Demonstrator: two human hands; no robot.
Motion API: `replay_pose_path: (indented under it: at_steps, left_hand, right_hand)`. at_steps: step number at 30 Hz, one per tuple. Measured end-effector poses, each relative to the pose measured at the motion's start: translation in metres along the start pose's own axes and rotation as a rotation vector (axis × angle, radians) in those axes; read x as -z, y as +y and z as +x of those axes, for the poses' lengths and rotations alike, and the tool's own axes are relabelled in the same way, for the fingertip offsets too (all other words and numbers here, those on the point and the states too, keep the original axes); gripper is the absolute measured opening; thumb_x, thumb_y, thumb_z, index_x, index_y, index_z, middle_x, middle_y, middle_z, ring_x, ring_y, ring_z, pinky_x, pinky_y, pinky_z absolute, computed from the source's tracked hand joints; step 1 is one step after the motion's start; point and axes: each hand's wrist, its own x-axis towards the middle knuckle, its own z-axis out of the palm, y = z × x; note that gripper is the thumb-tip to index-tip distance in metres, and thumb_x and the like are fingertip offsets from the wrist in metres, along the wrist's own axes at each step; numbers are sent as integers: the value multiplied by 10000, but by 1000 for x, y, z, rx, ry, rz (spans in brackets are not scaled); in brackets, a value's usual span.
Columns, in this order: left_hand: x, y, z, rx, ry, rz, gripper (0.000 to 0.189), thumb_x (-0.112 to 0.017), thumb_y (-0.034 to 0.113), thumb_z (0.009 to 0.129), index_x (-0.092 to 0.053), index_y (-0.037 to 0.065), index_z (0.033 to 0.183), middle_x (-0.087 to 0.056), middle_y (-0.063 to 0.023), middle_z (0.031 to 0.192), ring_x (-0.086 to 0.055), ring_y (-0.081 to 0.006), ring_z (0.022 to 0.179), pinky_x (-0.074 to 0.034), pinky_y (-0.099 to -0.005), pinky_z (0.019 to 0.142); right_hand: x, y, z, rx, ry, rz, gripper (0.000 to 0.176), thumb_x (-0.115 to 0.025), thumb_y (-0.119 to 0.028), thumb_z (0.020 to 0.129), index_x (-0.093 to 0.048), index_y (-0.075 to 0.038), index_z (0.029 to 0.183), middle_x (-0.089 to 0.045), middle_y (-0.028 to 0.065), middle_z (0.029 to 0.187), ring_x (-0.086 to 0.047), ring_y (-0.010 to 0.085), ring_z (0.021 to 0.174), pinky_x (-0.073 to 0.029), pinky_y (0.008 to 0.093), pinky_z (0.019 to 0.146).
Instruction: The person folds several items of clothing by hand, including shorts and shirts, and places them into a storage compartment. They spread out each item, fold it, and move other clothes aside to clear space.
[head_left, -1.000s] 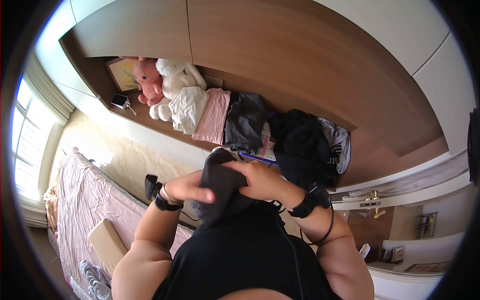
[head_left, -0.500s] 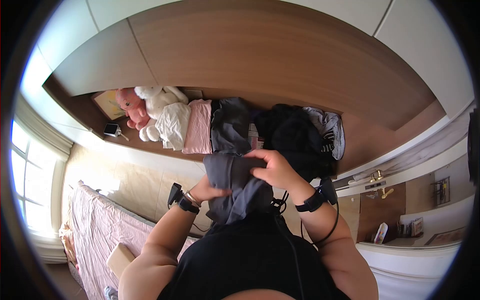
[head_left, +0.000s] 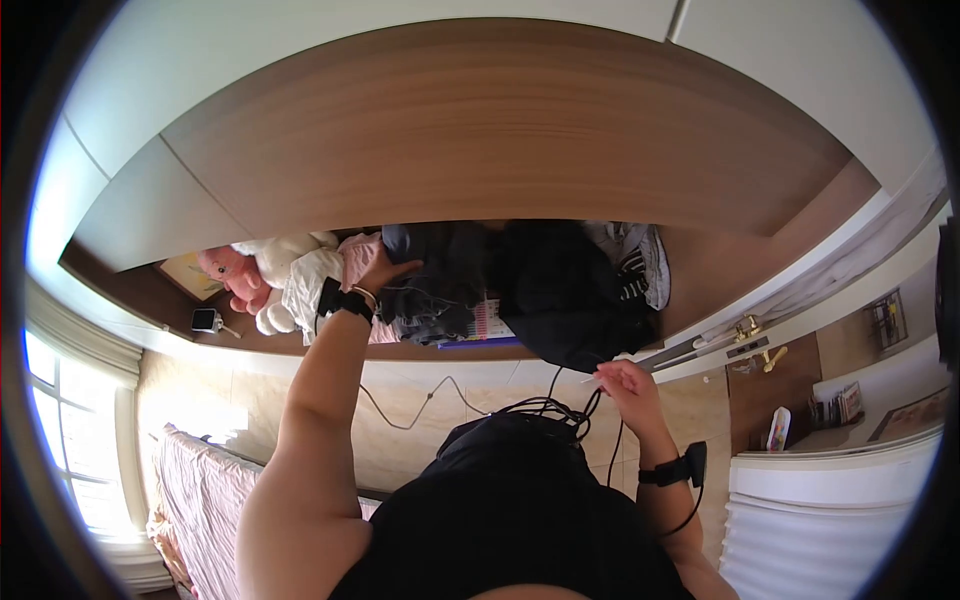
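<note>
My left hand [head_left: 372, 272] reaches into the shelf recess and lies on the clothes, thumb stretched out. It rests where a folded pink cloth [head_left: 358, 252] meets a dark grey garment [head_left: 432, 300]; some fingertips are hidden. My right hand [head_left: 632, 392] is held just below a heap of black clothing [head_left: 565, 290], fingers loosely bent and apart, with no garment in them. To the left of the pink cloth lies a white cloth [head_left: 312, 285]. At the heap's right is a grey garment with black-and-white stripes [head_left: 645, 272].
A pink plush toy [head_left: 235, 275] and a white plush toy [head_left: 275, 252] sit at the recess's left end, near a small device with a screen [head_left: 206, 320]. Black cables [head_left: 560, 408] hang in front of my body. A door handle [head_left: 772, 360] is at right, a pink-covered bed [head_left: 205, 490] at lower left.
The grey garment I held in both hands has left them. My left hand has moved forward onto the clothes in the recess; my right hand has moved right and down. The view has shifted.
</note>
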Motion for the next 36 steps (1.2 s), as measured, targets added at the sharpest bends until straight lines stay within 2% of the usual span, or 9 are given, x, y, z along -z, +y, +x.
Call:
replay_pose_path:
  at_steps: [1,6,10,19,22,24,30,32,36]
  left_hand:
    - [-3,2,5,-101,214,719,742,-808,292,842,-475,42,1455,-542,-188,1447,-495,-355,1363,-421,-510,1113]
    - [-40,71,-33,-191,374,536,804,-762,471,820,-454,183,1505,-330,-185,1613,-280,-450,1497,-288,-702,1138]
    - [-99,111,-80,63,-253,836,736,-590,703,876,-408,448,1542,-55,-57,1731,-53,-612,1497,-152,-905,1012]
    - [-109,106,-76,73,-262,876,726,-526,767,884,-476,401,1510,-114,-73,1716,-144,-585,1496,-171,-882,1033]
    - [-134,130,-77,-227,-33,890,695,-638,674,866,-525,345,1467,-212,-93,1688,-169,-511,1522,-167,-838,1082]
    - [-169,161,-85,-381,-39,287,634,-748,574,806,-616,308,1366,-371,-93,1610,-231,-451,1511,-191,-782,1122]
    - [-225,222,-109,-361,-256,679,568,-857,417,741,-673,262,1255,-517,-59,1414,-351,-384,1415,-246,-712,1142]
    - [-236,214,-93,-460,-57,609,481,-850,380,797,-663,219,1210,-594,-18,1237,-522,-310,1253,-414,-607,1073]
    - [-197,246,-62,449,188,-1333,164,-671,273,1007,-641,112,1004,-671,-44,994,-694,-273,834,-586,-382,889]
  right_hand:
    - [7,4,-7,13,46,-56,155,-635,-33,981,-673,8,1126,-721,62,992,-677,110,927,-547,264,831]
    - [32,6,-39,21,161,-84,143,-630,-36,983,-685,4,1108,-724,57,983,-676,121,924,-545,273,829]
    - [46,-3,-54,6,223,-52,155,-632,-43,984,-685,5,1121,-729,61,987,-680,131,927,-537,274,832]
    - [84,-11,-40,53,110,-206,145,-634,-44,991,-678,1,1122,-720,40,1006,-660,107,928,-534,269,847]
    - [97,-11,-27,65,75,-227,151,-639,-52,988,-678,0,1125,-722,40,998,-662,102,915,-531,265,837]
    - [103,-13,-17,53,48,-249,156,-641,-57,988,-678,-1,1128,-723,42,993,-663,101,909,-530,264,831]
    - [125,-31,14,164,-58,-244,168,-644,-75,986,-680,0,1132,-740,62,1019,-675,103,902,-532,261,821]
    - [135,-30,17,186,-41,-182,160,-648,-86,984,-689,-1,1114,-739,72,987,-666,112,871,-530,272,800]
    - [156,-15,27,128,-24,237,155,-638,-112,995,-695,6,1078,-732,108,974,-687,157,893,-558,316,824]
